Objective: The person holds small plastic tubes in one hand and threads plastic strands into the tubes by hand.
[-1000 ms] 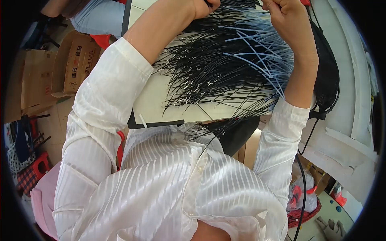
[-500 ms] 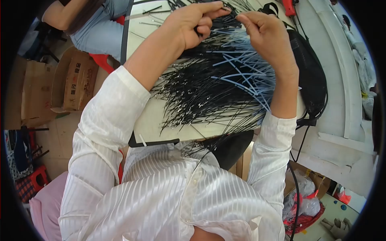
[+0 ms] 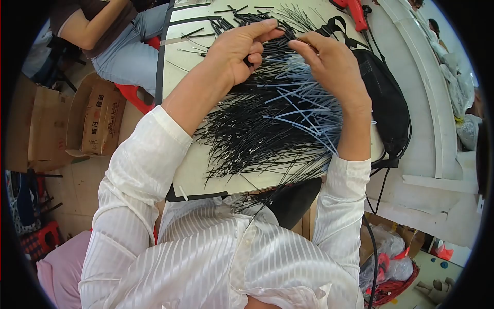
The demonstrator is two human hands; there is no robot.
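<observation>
My left hand (image 3: 237, 50) is over the far part of the table, thumb and forefinger pinched together, other fingers curled in. A dark bit shows inside the curled fingers; the thing at the fingertips is too small to name. Close by on the right, my right hand (image 3: 332, 64) has its thumb and fingers bent together near the left fingertips; their grip is mostly hidden. Below both hands lies a thick spread of thin black wires (image 3: 257, 129) with pale blue lengths (image 3: 303, 95) on the right. Short black tube pieces (image 3: 221, 24) are heaped behind the left hand.
A red heat-gun-like tool (image 3: 355, 13) lies at the far right of the table (image 3: 193, 172). A black bag (image 3: 383, 98) with straps stands along the right edge. Another person (image 3: 128, 44) sits at the far left, near cardboard boxes (image 3: 98, 116).
Both hands have come slightly nearer to me and stay close together. The right hand's fingers have shifted down and left. The whole view has shifted a little.
</observation>
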